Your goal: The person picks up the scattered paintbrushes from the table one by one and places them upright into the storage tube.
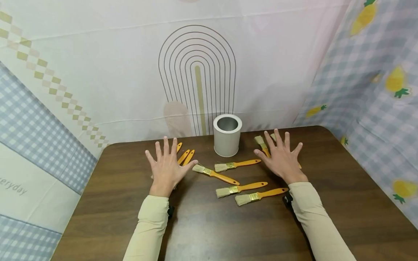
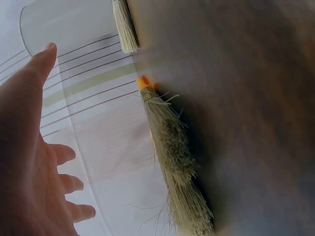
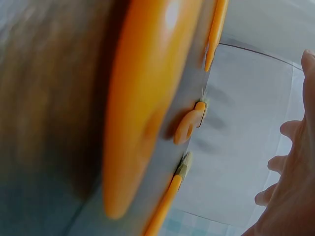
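Note:
My left hand (image 1: 166, 169) is spread over the left of the table, fingers straight, with several orange-handled paintbrushes (image 1: 188, 158) partly hidden beneath and beside it. Bristles (image 2: 172, 142) lie beside that hand (image 2: 24, 147) in the left wrist view. On the right, my right hand (image 1: 282, 161) is likewise spread, above paintbrushes (image 1: 262, 143) it partly covers. An orange brush handle (image 3: 147, 98) looms close in the right wrist view, apart from the hand (image 3: 290, 187). Between the hands lie several more paintbrushes (image 1: 249, 186), pointing various ways. Neither hand holds anything.
An upright pale can (image 1: 226, 144), open at the top, stands at the back middle of the brown table (image 1: 209, 228). Behind the table hangs a white printed cloth (image 1: 130, 87); checked cloth (image 1: 365, 90) with pineapples hangs at the right.

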Demonstrator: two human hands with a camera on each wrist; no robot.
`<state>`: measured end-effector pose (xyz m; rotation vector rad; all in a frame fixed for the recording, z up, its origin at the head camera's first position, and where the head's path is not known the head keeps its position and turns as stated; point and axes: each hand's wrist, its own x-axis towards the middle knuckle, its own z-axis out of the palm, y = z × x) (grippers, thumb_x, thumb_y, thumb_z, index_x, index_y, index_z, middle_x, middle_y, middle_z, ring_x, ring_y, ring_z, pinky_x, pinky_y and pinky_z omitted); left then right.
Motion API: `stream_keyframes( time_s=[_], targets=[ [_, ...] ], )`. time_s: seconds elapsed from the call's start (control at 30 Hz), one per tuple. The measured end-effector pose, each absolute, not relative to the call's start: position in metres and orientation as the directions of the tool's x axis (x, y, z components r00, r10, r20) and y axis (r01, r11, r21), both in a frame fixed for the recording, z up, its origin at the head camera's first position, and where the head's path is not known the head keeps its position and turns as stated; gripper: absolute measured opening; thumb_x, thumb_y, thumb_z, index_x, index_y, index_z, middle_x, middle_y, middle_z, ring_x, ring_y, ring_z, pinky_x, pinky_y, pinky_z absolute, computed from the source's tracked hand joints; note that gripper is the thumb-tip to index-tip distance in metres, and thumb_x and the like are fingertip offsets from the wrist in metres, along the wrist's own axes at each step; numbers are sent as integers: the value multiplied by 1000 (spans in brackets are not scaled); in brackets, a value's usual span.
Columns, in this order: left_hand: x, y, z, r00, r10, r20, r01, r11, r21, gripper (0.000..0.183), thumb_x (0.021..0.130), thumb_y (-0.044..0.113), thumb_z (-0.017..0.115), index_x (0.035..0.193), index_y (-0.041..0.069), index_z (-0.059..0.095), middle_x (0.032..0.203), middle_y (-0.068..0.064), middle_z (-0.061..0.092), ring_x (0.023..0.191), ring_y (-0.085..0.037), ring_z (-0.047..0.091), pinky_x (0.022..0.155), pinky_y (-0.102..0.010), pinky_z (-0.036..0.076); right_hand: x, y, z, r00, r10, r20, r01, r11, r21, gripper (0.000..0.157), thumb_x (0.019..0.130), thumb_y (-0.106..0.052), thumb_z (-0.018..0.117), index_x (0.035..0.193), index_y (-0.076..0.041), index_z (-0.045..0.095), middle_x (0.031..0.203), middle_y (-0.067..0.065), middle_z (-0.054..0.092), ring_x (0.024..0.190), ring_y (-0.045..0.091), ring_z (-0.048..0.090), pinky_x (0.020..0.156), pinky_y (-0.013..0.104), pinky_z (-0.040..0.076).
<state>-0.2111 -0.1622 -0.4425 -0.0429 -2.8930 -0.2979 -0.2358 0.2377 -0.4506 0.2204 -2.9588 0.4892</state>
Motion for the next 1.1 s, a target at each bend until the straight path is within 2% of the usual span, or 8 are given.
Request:
stream_keyframes(
  time_s=[0.3,0.47,0.63,0.73,0.9,1.1],
  targets=[
    [-211,-162,-441,-969,10,246,65,974,215,118,83,93,50,170,18,22,176,-19,11,160,-47,7,119,-77,-4,-238,235,-449,-977,-117,179,-170,932,-321,93,101,-77,38,172,-22,11,177,17,-4,157,53,-13,106,87,-14],
    [-210,-162,-441,-972,7,235,58,976,212,118,83,93,50,170,19,21,176,-19,12,160,-48,7,119,-78,-1,-238,231,-446,-975,-121,185,-177,930,-322,94,101,-78,39,171,-21,14,177,18,0,157,55,-6,107,89,-7],
    [-207,-163,-442,-977,4,214,52,974,222,118,84,93,48,171,19,19,176,-19,10,161,-47,5,119,-77,-5,-238,226,-439,-973,-135,188,-195,915,-352,94,101,-78,41,172,-22,13,177,18,4,158,54,0,109,88,1],
    [-207,-163,-442,-979,4,205,52,972,228,118,84,93,48,171,19,19,176,-19,10,161,-47,5,119,-77,-7,-241,222,-430,-968,-153,200,-222,892,-394,94,100,-76,44,172,-24,13,176,19,9,158,52,7,112,86,6],
    [-206,-163,-443,-984,8,180,51,971,234,119,84,93,48,171,18,18,176,-19,8,161,-46,6,120,-75,-4,-251,207,-406,-953,-221,206,-294,831,-473,91,101,-73,49,170,-20,23,173,17,21,156,47,23,117,77,21],
    [-207,-163,-445,-984,12,177,51,975,218,121,83,95,47,170,17,20,175,-20,14,160,-45,12,121,-75,1,-275,184,-383,-917,-331,221,-398,766,-504,88,100,-65,60,167,-15,32,170,15,28,154,42,30,118,68,31]
  ],
)
